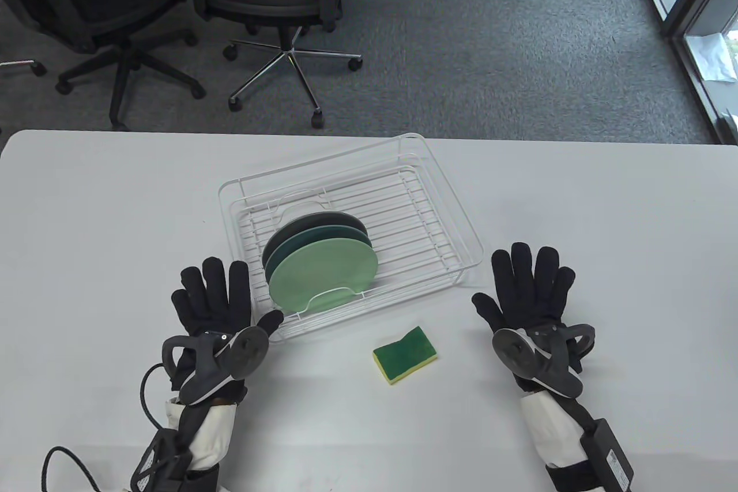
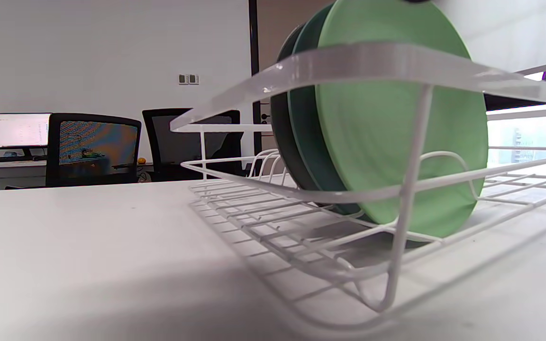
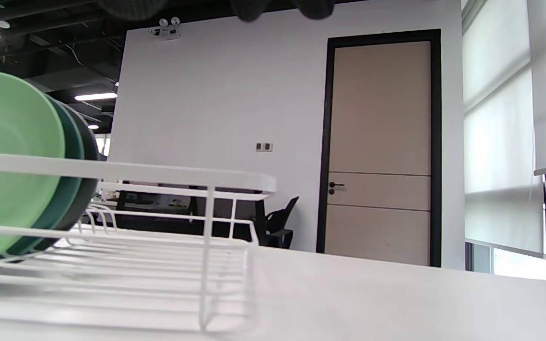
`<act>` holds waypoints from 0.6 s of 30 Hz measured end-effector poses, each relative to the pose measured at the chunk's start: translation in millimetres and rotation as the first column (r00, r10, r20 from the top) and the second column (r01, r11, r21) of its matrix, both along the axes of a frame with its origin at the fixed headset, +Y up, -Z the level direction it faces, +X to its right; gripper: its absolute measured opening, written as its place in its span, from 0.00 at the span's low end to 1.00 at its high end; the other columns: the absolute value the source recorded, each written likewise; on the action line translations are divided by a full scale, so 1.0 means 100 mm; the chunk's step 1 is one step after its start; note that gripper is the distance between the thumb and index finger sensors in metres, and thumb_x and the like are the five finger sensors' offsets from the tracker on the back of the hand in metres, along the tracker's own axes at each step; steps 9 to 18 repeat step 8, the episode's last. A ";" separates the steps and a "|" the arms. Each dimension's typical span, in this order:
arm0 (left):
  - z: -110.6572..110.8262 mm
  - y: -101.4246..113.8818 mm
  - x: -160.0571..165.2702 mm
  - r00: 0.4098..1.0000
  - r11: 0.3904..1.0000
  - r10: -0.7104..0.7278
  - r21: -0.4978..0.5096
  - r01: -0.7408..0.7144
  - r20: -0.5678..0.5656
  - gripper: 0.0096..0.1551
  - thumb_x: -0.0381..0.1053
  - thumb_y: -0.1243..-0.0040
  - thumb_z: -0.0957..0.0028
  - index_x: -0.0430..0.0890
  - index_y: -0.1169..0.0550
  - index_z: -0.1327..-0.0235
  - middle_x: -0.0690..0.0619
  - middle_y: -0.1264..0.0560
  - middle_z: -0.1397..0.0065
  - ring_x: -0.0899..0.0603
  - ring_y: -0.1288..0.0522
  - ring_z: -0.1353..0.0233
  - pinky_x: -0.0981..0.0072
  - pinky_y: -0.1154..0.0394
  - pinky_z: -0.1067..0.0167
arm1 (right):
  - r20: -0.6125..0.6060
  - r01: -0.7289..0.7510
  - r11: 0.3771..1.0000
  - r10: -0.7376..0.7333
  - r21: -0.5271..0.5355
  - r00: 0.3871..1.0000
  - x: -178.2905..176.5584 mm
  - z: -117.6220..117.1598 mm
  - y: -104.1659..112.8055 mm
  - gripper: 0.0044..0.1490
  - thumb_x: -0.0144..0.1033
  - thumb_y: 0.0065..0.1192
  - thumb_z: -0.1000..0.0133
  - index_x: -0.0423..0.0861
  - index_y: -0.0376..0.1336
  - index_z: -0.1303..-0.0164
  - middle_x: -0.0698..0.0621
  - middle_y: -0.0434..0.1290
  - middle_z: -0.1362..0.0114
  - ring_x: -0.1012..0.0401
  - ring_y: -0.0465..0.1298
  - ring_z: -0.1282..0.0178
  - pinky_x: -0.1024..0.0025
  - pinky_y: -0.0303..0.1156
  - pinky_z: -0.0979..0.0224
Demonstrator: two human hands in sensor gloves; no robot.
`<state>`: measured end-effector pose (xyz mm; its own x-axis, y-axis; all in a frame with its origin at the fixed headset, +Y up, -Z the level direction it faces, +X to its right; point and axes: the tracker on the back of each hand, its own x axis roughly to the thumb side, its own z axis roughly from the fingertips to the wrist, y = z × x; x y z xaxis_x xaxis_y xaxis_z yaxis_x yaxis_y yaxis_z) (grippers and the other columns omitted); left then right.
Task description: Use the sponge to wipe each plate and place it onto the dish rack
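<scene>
Three plates stand on edge in the white wire dish rack [image 1: 455, 226]: a light green plate [image 1: 323, 275] in front, a teal plate [image 1: 300, 247] behind it and a dark plate [image 1: 288, 231] at the back. The same stack of plates [image 2: 396, 142] fills the left wrist view, and its edge [image 3: 12, 161] shows at the left of the right wrist view. A green and yellow sponge [image 1: 405, 354] lies flat on the table in front of the rack. My left hand [image 1: 216, 299] rests flat, fingers spread, at the rack's near left corner. My right hand [image 1: 527, 284] lies flat and spread, right of the rack. Both hold nothing.
The white table [image 1: 104, 226] carries only the rack, sponge and hands. Black office chairs [image 1: 277, 2] stand on the grey carpet beyond the far edge. Cables [image 1: 63, 457] trail from my left wrist near the table's front edge.
</scene>
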<state>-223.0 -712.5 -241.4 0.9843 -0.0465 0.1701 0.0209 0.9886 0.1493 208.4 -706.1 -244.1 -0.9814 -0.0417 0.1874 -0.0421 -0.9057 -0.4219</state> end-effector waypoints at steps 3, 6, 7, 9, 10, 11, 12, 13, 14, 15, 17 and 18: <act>0.00 -0.01 0.03 0.999 0.999 -0.036 0.011 0.036 0.011 0.58 0.69 0.61 0.41 0.33 0.57 0.12 0.19 0.59 0.15 0.12 0.62 0.23 0.15 0.56 0.32 | 0.005 0.015 1.000 -0.015 -0.001 1.000 0.03 -0.01 -0.02 0.46 0.53 0.38 0.33 0.39 0.38 0.11 0.32 0.39 0.11 0.35 0.28 0.21 0.33 0.28 0.28; 0.01 -0.01 0.05 0.998 0.998 -0.061 0.023 0.061 0.021 0.58 0.69 0.61 0.41 0.33 0.57 0.12 0.19 0.59 0.15 0.13 0.62 0.23 0.15 0.57 0.32 | 0.007 0.028 1.000 -0.028 -0.012 1.000 0.04 -0.01 -0.03 0.46 0.53 0.38 0.33 0.38 0.38 0.11 0.31 0.40 0.11 0.35 0.28 0.21 0.33 0.28 0.28; 0.01 -0.01 0.05 0.998 0.998 -0.065 0.025 0.064 0.023 0.58 0.69 0.61 0.41 0.33 0.58 0.12 0.19 0.60 0.15 0.13 0.62 0.23 0.15 0.57 0.32 | 0.006 0.029 0.999 -0.028 -0.014 1.000 0.04 -0.01 -0.03 0.46 0.53 0.38 0.32 0.38 0.39 0.11 0.31 0.40 0.11 0.35 0.28 0.21 0.33 0.28 0.28; 0.01 -0.01 0.05 0.997 0.997 -0.067 0.027 0.066 0.025 0.58 0.69 0.61 0.41 0.33 0.58 0.12 0.19 0.60 0.15 0.13 0.62 0.22 0.15 0.57 0.32 | 0.006 0.027 1.000 -0.027 -0.016 1.000 0.04 -0.01 -0.04 0.46 0.53 0.39 0.33 0.38 0.39 0.11 0.31 0.40 0.11 0.35 0.28 0.21 0.33 0.28 0.28; 0.01 -0.01 0.05 0.997 0.997 -0.067 0.027 0.066 0.025 0.58 0.69 0.61 0.41 0.33 0.58 0.12 0.19 0.60 0.15 0.13 0.62 0.22 0.15 0.57 0.32 | 0.006 0.027 1.000 -0.027 -0.016 1.000 0.04 -0.01 -0.04 0.46 0.53 0.39 0.33 0.38 0.39 0.11 0.31 0.40 0.11 0.35 0.28 0.21 0.33 0.28 0.28; 0.01 -0.01 0.05 0.997 0.997 -0.067 0.027 0.066 0.025 0.58 0.69 0.61 0.41 0.33 0.58 0.12 0.19 0.60 0.15 0.13 0.62 0.22 0.15 0.57 0.32 | 0.006 0.027 1.000 -0.027 -0.016 1.000 0.04 -0.01 -0.04 0.46 0.53 0.39 0.33 0.38 0.39 0.11 0.31 0.40 0.11 0.35 0.28 0.21 0.33 0.28 0.28; 0.01 -0.01 0.05 0.997 0.997 -0.067 0.027 0.066 0.025 0.58 0.69 0.61 0.41 0.33 0.58 0.12 0.19 0.60 0.15 0.13 0.62 0.22 0.15 0.57 0.32 | 0.006 0.027 1.000 -0.027 -0.016 1.000 0.04 -0.01 -0.04 0.46 0.53 0.39 0.33 0.38 0.39 0.11 0.31 0.40 0.11 0.35 0.28 0.21 0.33 0.28 0.28; 0.01 -0.01 0.05 0.997 0.997 -0.067 0.027 0.066 0.025 0.58 0.69 0.61 0.41 0.33 0.58 0.12 0.19 0.60 0.15 0.13 0.62 0.22 0.15 0.57 0.32 | 0.006 0.027 1.000 -0.027 -0.016 1.000 0.04 -0.01 -0.04 0.46 0.53 0.39 0.33 0.38 0.39 0.11 0.31 0.40 0.11 0.35 0.28 0.21 0.33 0.28 0.28; 0.01 -0.01 0.05 0.997 0.997 -0.067 0.027 0.066 0.025 0.58 0.69 0.61 0.41 0.33 0.58 0.12 0.19 0.60 0.15 0.13 0.62 0.22 0.15 0.57 0.32 | 0.006 0.027 1.000 -0.027 -0.016 1.000 0.04 -0.01 -0.04 0.46 0.53 0.39 0.33 0.38 0.39 0.11 0.31 0.40 0.11 0.35 0.28 0.21 0.33 0.28 0.28; 0.01 -0.01 0.05 0.997 0.997 -0.067 0.027 0.066 0.025 0.58 0.69 0.61 0.41 0.33 0.58 0.12 0.19 0.60 0.15 0.13 0.62 0.22 0.15 0.57 0.32 | 0.006 0.027 1.000 -0.027 -0.016 1.000 0.04 -0.01 -0.04 0.46 0.53 0.39 0.33 0.38 0.39 0.11 0.31 0.40 0.11 0.35 0.28 0.21 0.33 0.28 0.28; 0.01 -0.01 0.05 0.997 0.997 -0.067 0.027 0.066 0.025 0.58 0.69 0.61 0.41 0.33 0.58 0.12 0.19 0.60 0.15 0.13 0.62 0.22 0.15 0.57 0.32 | 0.006 0.027 1.000 -0.027 -0.016 1.000 0.04 -0.01 -0.04 0.46 0.53 0.39 0.33 0.38 0.39 0.11 0.31 0.40 0.11 0.35 0.28 0.21 0.33 0.28 0.28; 0.01 -0.01 0.05 0.997 0.997 -0.067 0.027 0.066 0.025 0.58 0.69 0.61 0.41 0.33 0.58 0.12 0.19 0.60 0.15 0.13 0.62 0.22 0.15 0.57 0.32 | 0.006 0.027 1.000 -0.027 -0.016 1.000 0.04 -0.01 -0.04 0.46 0.53 0.39 0.33 0.38 0.39 0.11 0.31 0.40 0.11 0.35 0.28 0.21 0.33 0.28 0.28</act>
